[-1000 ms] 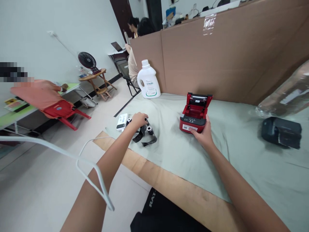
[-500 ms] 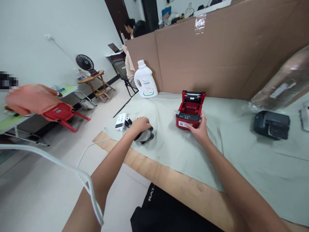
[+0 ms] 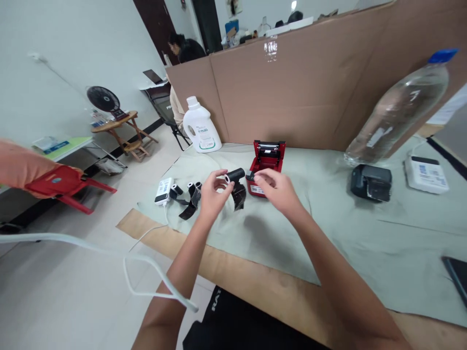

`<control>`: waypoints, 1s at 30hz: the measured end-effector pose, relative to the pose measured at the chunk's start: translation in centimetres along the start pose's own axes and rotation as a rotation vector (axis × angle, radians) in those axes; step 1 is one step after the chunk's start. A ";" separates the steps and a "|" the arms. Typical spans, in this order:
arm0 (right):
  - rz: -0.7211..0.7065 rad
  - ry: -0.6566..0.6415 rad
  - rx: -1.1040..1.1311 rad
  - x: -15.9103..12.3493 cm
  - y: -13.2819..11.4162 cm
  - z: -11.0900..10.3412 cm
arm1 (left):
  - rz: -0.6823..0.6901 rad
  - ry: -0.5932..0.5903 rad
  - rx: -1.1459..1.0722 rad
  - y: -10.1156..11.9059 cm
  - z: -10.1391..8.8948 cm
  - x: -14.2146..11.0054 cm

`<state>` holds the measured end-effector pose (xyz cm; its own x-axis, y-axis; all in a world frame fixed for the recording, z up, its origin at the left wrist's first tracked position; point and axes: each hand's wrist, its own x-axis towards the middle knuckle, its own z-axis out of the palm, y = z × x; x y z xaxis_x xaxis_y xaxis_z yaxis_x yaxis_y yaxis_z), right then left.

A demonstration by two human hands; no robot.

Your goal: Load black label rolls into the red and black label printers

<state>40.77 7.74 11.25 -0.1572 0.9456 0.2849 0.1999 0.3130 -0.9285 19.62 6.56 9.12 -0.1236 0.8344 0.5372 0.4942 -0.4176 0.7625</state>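
Observation:
A small red and black label printer [image 3: 268, 163] sits on the cloth with its lid up, and its inside shows. My left hand [image 3: 215, 194] grips a black paper roll [image 3: 235, 175] between thumb and fingers, raised just left of the printer. From that roll a loose black strip hangs down. My right hand [image 3: 275, 188] is in front of the printer, partly hiding it, its thumb and forefinger slightly apart and pointing toward the roll. Several more black rolls [image 3: 190, 189] lie to the left, one with its strip unwound.
A white box-shaped device [image 3: 164, 191] with a cable stands left of the rolls. Behind are a white jug [image 3: 202, 127] and a cardboard wall [image 3: 284, 92]. At right are a water bottle [image 3: 397, 112], a black device [image 3: 371, 183], a white device [image 3: 426, 174] and a dark phone-like slab [image 3: 458, 274].
My left hand has lifted one black roll off the cloth and brought it right, beside the printer. My right hand has left the printer's side and moved in front of it. The view has turned right.

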 end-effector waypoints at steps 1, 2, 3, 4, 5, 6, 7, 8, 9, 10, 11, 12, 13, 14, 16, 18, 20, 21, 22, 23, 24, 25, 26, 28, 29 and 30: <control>0.065 -0.034 0.050 -0.2 0.0 0.6 | 0.119 0.056 0.104 0.4 0.9 -0.9; 0.119 -0.058 0.106 -0.4 0.1 1.3 | 0.239 0.096 0.204 0.7 1.8 -1.8; 0.164 -0.071 0.158 -0.5 0.3 1.9 | 0.352 0.122 0.290 0.9 2.5 -2.8; 0.203 -0.077 0.202 -0.6 0.6 2.5 | 0.448 0.141 0.357 0.8 3.0 -3.7; 0.236 -0.085 0.239 -0.7 0.8 2.9 | 0.525 0.163 0.404 0.6 3.5 -4.5; 0.263 -0.104 0.266 -0.7 1.0 3.2 | 0.585 0.188 0.435 0.2 3.8 -5.2; 0.285 -0.131 0.285 -0.7 1.1 3.4 | 0.629 0.211 0.454 -0.3 3.9 -5.7; 0.302 -0.165 0.298 -0.7 1.2 3.3 | 0.659 0.231 0.463 -0.8 4.0 -6.0; 0.312 -0.206 0.309 -0.7 1.2 3.1 | 0.678 0.248 0.465 -1.3 4.1 -6.1; 0.313 -0.249 0.316 -0.7 1.1 2.8 | 0.689 0.258 0.461 -1.7 4.1 -6.2; 0.300 -0.296 0.321 -0.7 1.0 2.4 | 0.690 0.263 0.453 -2.1 4.1 -6.2; 0.274 -0.342 0.320 -0.7 0.9 1.9 | 0.678 0.263 0.439 -2.4 4.2 -6.1; 0.239 -0.384 0.309 -0.6 0.7 1.4 | 0.652 0.257 0.421 -2.6 4.3 -6.0; 0.205 -0.411 0.288 -0.3 0.6 0.8 | 0.610 0.245 0.399 -2.8 4.5 -5.8; 0.169 -0.383 0.231 0.5 0.6 -0.3 | 0.475 0.185 0.337 -3.1 4.9 -5.5; 0.176 -0.257 0.165 2.0 0.8 -1.3 | 0.310 0.068 0.233 -3.4 5.5 -5.1; 0.188 -0.139 0.099 3.9 1.3 -2.1 | 0.193 -0.060 0.141 -3.7 6.1 -4.5; 0.189 -0.107 0.069 4.9 1.6 -2.4 | 0.167 -0.104 0.133 -3.9 6.4 -4.1; 0.195 -0.091 0.048 5.9 1.9 -2.7 | 0.162 -0.129 0.156 -4.0 6.7 -3.8; 0.206 -0.089 0.036 6.7 2.2 -3.0 | 0.171 -0.137 0.201 -4.1 7.0 -3.5; 0.214 -0.096 0.033 7.3 2.4 -3.2 | 0.188 -0.132 0.251 -4.2 7.3 -3.2; 0.222 -0.102 0.034 7.7 2.5 -3.5 | 0.204 -0.120 0.291 -4.3 7.5 -3.0; 0.227 -0.105 0.040 7.8 2.5 -3.7 | 0.219 -0.105 0.312 -4.3 7.8 -2.9; 0.227 -0.118 0.065 7.5 2.2 -4.3 | 0.236 -0.056 0.288 -4.1 8.1 -2.7; 0.218 -0.125 0.079 7.1 1.9 -4.6 | 0.238 -0.023 0.252 -3.9 8.1 -2.6; 0.204 -0.137 0.086 6.6 1.6 -4.9 | 0.236 0.013 0.199 -3.7 8.1 -2.4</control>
<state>44.80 14.91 12.78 -0.2533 0.9655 0.0604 0.1590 0.1031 -0.9819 25.10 8.97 2.09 0.0044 0.7172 0.6969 0.6692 -0.5199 0.5308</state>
